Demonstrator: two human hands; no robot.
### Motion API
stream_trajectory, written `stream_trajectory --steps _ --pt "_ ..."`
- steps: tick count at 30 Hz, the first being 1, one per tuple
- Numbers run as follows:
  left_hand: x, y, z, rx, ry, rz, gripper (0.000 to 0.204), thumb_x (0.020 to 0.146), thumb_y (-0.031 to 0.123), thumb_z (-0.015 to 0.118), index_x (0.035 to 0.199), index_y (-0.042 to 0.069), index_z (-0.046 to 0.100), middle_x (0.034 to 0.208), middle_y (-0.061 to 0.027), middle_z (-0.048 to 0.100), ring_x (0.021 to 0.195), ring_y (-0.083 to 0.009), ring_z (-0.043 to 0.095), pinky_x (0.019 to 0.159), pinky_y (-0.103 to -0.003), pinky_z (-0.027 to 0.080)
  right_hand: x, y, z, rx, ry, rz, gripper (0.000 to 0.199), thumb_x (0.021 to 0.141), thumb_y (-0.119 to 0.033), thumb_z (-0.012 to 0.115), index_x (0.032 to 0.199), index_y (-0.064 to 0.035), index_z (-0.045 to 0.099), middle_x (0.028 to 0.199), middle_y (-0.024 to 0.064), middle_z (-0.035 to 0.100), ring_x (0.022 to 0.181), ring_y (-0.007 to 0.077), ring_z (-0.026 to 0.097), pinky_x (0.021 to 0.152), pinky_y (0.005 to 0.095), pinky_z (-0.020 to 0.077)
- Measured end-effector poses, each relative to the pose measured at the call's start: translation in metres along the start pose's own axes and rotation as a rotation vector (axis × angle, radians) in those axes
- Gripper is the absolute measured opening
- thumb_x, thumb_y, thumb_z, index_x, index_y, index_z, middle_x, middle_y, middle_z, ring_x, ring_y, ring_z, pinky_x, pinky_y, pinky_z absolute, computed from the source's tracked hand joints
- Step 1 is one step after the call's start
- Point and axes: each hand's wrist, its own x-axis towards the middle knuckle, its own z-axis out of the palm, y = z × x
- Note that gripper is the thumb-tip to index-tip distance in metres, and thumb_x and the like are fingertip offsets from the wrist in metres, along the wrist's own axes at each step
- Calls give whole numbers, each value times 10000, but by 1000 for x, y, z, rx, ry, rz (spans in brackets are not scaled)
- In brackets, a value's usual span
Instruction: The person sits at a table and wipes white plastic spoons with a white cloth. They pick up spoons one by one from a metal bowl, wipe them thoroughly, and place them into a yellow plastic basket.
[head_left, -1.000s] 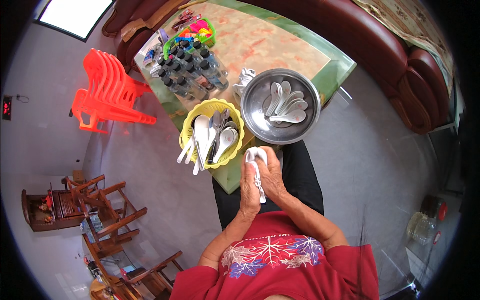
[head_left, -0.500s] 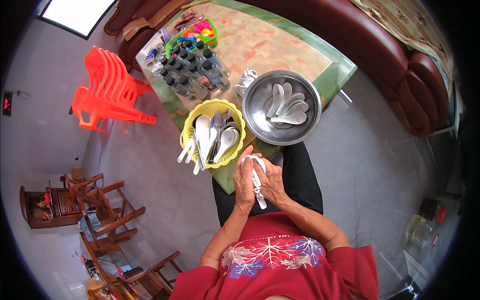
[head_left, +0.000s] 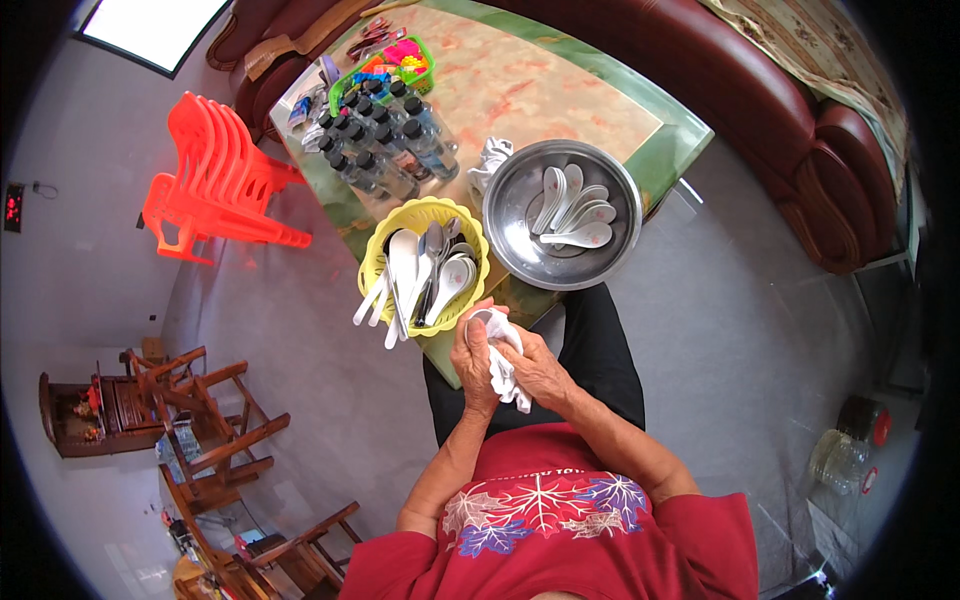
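Observation:
Close in front of my body, both hands are closed together around a crumpled white cloth (head_left: 503,382). My left hand (head_left: 474,362) grips a white spoon (head_left: 481,315); its rounded end shows at the fingertips, and the rest is covered by cloth and fingers. My right hand (head_left: 541,370) presses the cloth from the other side. Just beyond my hands, a yellow scalloped basket (head_left: 403,212) holds white ladles, metal spoons and white soup spoons, some handles sticking out over its rim. To its right, several white soup spoons (head_left: 582,235) lie fanned in a wide metal basin (head_left: 513,240).
Basket and basin stand on a green-edged marble-patterned table (head_left: 560,70). Behind the basket are several black-capped clear bottles (head_left: 385,150) and a green basket (head_left: 428,78) of colourful items. Another white cloth (head_left: 491,160) lies beside the basin. Stacked orange chairs (head_left: 220,180) stand at the left.
My hands have shifted slightly left and turned. More cloth now hangs loose below them, and the spoon handle that poked out underneath is no longer visible.

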Motion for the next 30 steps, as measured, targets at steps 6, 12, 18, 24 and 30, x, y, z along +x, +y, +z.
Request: stream_trajectory --steps 6,12,18,24,30 --pt "1 3 -7 8 -45 6 433 981 358 365 1050 -18 569 902 -95 634 837 -138 572 761 -263 453 -5 -20 -5 -32 -107 158 204 856 -126 471 972 17 559 794 11 575 697 79 524 629 250 453" --pt "16 -15 -18 197 105 42 449 971 389 367 1069 0 570 866 -62 590 760 -127 546 684 -261 462 -37 4 3 -263 0 67 190 860 -128 493 981 7 550 766 52 608 719 133 591 645 284 473" --pt "13 -10 -4 -266 215 -306 261 949 276 466 1116 76 460 859 -46 525 690 -139 546 528 -260 484 -28 10 11 -972 277 -333 169 774 -178 613 775 -50 501 630 137 547 583 326 583 519 438 459" --pt "14 3 -15 -648 161 -580 441 910 507 434 1149 136 419 844 -54 533 593 -144 501 441 -267 399 -32 3 10 -1186 125 -550 168 724 -160 631 745 -69 492 633 91 524 562 274 559 481 399 458" --pt "14 -2 -27 -708 -62 -568 662 914 595 307 1248 37 429 796 -99 578 672 -195 550 613 -300 473 -23 -30 -1 -770 190 -553 391 674 -38 626 1059 -30 557 927 144 558 854 335 537 763 392 440"
